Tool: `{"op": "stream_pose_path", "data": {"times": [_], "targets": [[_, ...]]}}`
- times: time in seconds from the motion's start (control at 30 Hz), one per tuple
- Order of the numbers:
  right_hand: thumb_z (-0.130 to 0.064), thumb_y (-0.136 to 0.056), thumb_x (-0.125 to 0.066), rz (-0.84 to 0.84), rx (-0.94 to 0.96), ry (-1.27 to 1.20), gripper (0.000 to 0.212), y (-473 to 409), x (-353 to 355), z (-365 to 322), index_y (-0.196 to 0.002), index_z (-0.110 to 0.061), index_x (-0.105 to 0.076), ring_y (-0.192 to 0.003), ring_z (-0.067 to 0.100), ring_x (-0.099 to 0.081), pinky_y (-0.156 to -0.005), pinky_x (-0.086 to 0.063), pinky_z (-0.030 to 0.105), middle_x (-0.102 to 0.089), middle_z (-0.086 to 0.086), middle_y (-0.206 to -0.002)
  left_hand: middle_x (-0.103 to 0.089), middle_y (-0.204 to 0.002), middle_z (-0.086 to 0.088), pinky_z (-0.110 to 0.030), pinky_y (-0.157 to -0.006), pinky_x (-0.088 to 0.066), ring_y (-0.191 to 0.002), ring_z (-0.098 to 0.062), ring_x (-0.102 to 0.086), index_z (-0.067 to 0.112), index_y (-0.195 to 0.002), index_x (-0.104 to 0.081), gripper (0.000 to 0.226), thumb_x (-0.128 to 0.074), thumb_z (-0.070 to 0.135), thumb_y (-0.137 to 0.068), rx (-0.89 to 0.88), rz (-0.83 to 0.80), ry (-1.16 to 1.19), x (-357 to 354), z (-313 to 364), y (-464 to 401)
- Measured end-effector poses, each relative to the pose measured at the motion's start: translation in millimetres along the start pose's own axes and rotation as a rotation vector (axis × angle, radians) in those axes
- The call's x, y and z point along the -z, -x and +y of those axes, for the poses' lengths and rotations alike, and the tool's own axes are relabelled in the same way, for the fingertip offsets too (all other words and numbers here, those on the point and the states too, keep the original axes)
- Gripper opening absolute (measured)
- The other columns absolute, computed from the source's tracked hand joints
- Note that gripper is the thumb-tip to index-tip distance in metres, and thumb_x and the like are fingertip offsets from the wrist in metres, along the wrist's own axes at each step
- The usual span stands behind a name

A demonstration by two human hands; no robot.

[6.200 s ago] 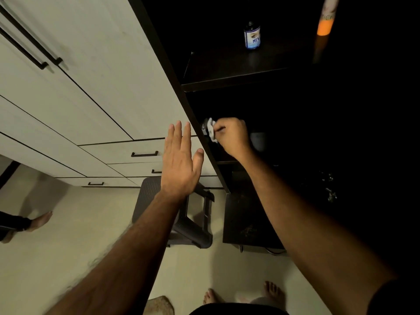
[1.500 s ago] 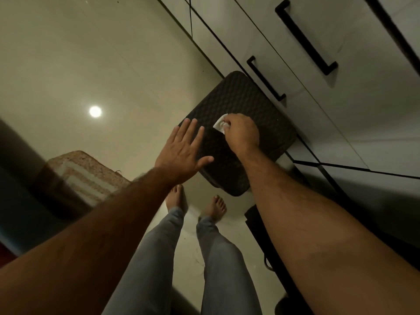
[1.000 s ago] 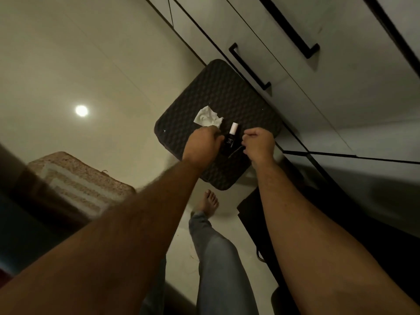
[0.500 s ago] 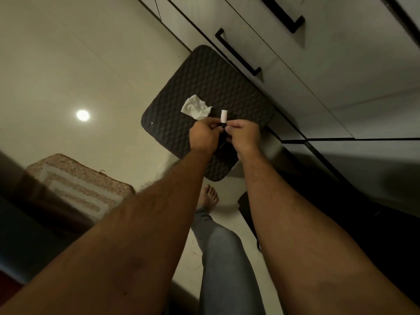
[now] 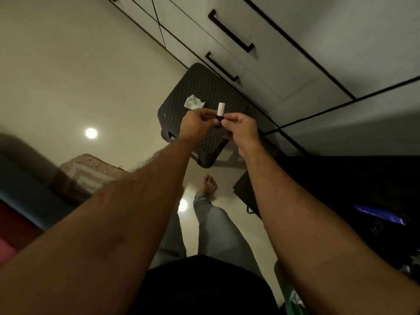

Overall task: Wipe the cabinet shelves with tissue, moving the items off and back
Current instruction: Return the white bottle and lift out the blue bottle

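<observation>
1. The white drawer fronts (image 5: 284, 53) with black bar handles ran across the upper right, and the dark open cabinet (image 5: 354, 189) sat at the right edge; its shelves were too dim to read from here.
2. The pale floor (image 5: 79, 76) filled the left side, with a woven mat (image 5: 95, 169) lying on it near the person's leg.
3. A dark textured stool (image 5: 204, 87) stood just beside the drawers. It had served as the parking spot for things taken off the shelves.
4. The left hand (image 5: 196, 126) and right hand (image 5: 242, 127) were raised together above the stool, well clear of its top. A second earlier they had been down at the seat, reaching for the bottle there.
5. The tissue (image 5: 193, 103) lay crumpled on the stool seat, touched by neither hand. A moment before that, the right hand had carried it down there and let it go.
6. The small dark bottle (image 5: 219, 115) with a white cap was now off the stool and held upright between both hands: each grip pinched it with thumb and fingertips, left on one side, right on the other.
7. Judged from this, wiping was paused; the bottle was probably being readied to go back on a shelf, and the tissue would need collecting for further wiping.
</observation>
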State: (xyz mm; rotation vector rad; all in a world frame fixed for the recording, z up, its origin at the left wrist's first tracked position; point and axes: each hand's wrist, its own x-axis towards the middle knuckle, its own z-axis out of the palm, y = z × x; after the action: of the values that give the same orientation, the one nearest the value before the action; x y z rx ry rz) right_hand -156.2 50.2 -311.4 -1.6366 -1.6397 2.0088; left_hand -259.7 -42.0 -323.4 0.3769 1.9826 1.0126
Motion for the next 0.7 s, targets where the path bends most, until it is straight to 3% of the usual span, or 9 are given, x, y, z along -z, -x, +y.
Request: {"op": "stream_pose_path", "data": {"times": [0.3, 0.43, 0.53, 0.7], "targets": [[-0.005, -0.09, -0.063, 0.12, 0.161, -0.125, 0.016, 128.6, 43.6, 3.5, -0.105, -0.011, -0.066, -0.087, 0.014, -0.067, -0.064, -0.055, 0.026, -0.071, 0.007, -0.101, -0.072, -0.103, 0.001, -0.021, -0.083, -0.052, -0.089, -0.004, -0.066, 0.018, -0.11, -0.07, 0.024, -0.069, 0.012, -0.087, -0.263, -0.115, -0.044, -9.4, 43.2, 115.4], [-0.006, -0.091, -0.063, 0.247, 0.213, -0.216, 0.014, 196.5, 65.7, 18.0, -0.092, -0.019, -0.066, -0.087, 0.014, -0.067, -0.073, -0.056, 0.033, -0.071, 0.001, -0.094, -0.074, -0.098, 0.004, -0.031, -0.088, -0.056, -0.09, -0.007, -0.069, 0.021, -0.106, -0.072, 0.024, -0.073, 0.014, -0.084, -0.351, -0.2, -0.056, -28.6, 50.8, 165.5], [-0.002, -0.089, -0.063, 0.327, 0.257, -0.26, 0.015, 243.5, 87.8, 28.4, -0.088, -0.017, -0.066, -0.078, 0.011, -0.066, -0.067, -0.053, 0.026, -0.07, 0.001, -0.085, -0.076, -0.093, 0.002, -0.042, -0.088, -0.057, -0.087, -0.011, -0.071, 0.024, -0.102, -0.074, 0.024, -0.076, 0.016, -0.079, -0.402, -0.241, -0.044, -50.4, 55.1, 200.5], [-0.002, -0.091, -0.061, 0.463, 0.304, -0.321, 0.014, 316.3, 131.0, 50.8, -0.103, -0.005, -0.067, -0.073, 0.01, -0.062, -0.062, -0.048, 0.027, -0.068, 0.003, -0.084, -0.075, -0.095, -0.003, -0.041, -0.082, -0.058, -0.085, -0.015, -0.071, 0.014, -0.106, -0.074, 0.025, -0.075, 0.014, -0.081, -0.505, -0.331, -0.072, -96.7, 70.8, 261.0]]}}
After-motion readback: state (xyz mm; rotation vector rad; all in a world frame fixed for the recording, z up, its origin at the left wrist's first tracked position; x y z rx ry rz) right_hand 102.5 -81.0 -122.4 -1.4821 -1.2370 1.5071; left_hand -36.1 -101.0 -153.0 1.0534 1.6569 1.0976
